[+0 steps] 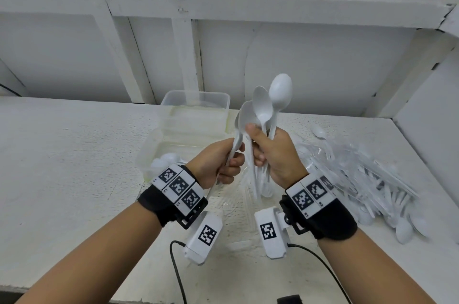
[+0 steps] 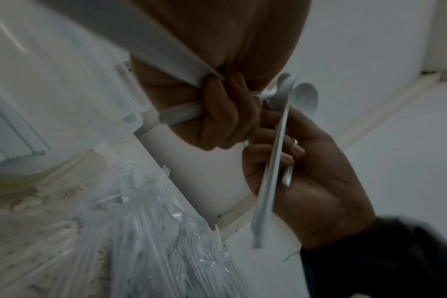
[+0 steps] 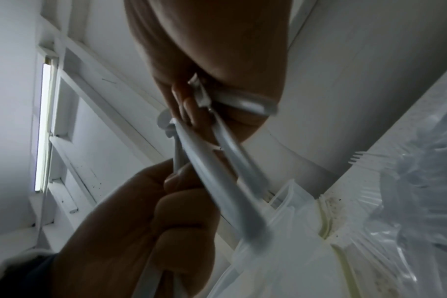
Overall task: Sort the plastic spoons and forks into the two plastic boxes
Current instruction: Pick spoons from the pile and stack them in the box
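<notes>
White plastic spoons [image 1: 269,105] fan upward from the right hand [image 1: 275,154], whose grip is curled round their handles; the left hand [image 1: 216,162] pinches one spoon [image 1: 237,140] beside them. Below, the near box [image 1: 149,152] already holds some spoons, while the far box [image 1: 196,100] looks empty. Most cutlery remains in a heap [image 1: 367,179] on the bench [image 1: 74,154], so sorting seems early.

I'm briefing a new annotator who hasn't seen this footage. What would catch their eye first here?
Probably the fan of white spoons held bowls-up at centre, gripped by the right hand, while the left hand beside it pinches one spoon's handle. Next, the big heap of plastic cutlery on the table's right side. Behind the hands stand two clear plastic boxes, the nearer one already holding some spoons.
</notes>
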Demonstrator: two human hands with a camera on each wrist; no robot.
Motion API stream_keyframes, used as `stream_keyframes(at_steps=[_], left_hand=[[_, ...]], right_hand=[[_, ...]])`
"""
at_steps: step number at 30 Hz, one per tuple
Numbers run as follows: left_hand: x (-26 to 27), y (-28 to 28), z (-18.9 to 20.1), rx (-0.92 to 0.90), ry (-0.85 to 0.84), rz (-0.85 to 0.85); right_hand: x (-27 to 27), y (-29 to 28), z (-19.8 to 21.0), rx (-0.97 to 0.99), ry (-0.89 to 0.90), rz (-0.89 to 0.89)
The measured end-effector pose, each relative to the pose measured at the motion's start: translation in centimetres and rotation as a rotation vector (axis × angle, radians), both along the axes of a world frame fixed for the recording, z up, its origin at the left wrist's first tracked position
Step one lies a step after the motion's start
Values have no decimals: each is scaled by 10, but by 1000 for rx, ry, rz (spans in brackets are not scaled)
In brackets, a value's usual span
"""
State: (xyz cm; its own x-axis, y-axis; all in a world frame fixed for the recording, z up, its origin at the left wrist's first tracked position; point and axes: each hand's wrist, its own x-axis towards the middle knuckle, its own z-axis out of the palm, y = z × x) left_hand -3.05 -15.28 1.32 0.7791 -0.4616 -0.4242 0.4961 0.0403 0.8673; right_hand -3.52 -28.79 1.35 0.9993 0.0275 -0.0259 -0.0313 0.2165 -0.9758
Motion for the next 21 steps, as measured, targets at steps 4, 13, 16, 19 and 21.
stream_keyframes(at_steps=[4, 13, 16, 19, 21], left_hand=[[-2, -6, 1, 115, -103, 89], [1, -3, -4, 80, -357, 520], [-1, -8, -2, 93, -410, 557], [-4, -11, 0, 15, -336, 529], [-6, -10, 1, -42, -287, 487]], right_hand=[[5, 3, 1, -71, 17, -74], [-2, 10, -7, -420, -67, -147], [1, 18, -15, -415, -78, -187], [5, 20, -16, -387, -60, -249], [6, 19, -16, -381, -58, -250]])
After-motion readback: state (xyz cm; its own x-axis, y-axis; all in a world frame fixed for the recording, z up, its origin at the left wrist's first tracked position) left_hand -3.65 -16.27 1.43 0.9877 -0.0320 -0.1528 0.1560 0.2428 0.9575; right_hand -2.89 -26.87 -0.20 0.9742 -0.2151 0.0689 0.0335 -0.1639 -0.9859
